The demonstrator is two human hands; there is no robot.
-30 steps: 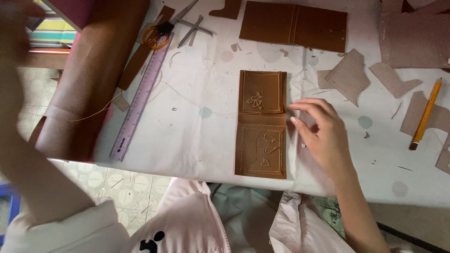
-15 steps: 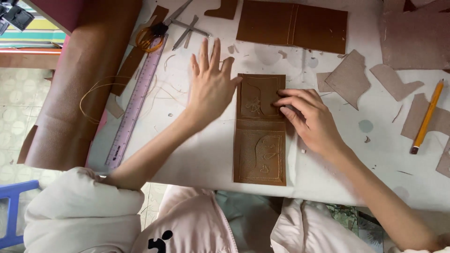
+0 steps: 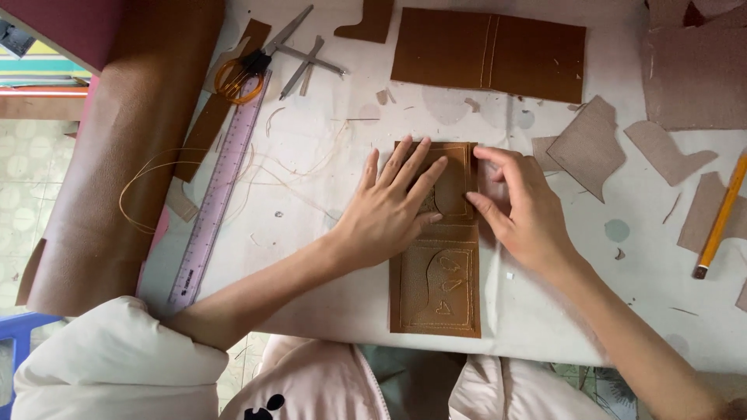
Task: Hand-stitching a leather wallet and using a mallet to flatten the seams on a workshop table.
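A brown stitched leather piece with two panels lies flat on the white table near its front edge. My left hand rests flat on the upper panel, fingers spread. My right hand touches the piece's upper right edge with its fingertips. The lower panel shows stitched shapes and is uncovered.
A large brown leather sheet lies at the back. Scissors and a clear ruler are at the left beside a leather roll. Leather scraps and a yellow pencil sit at the right. Loose thread trails left.
My left hand came in from the left and slid onto the upper panel. My right hand shifted a little up along the piece's right edge.
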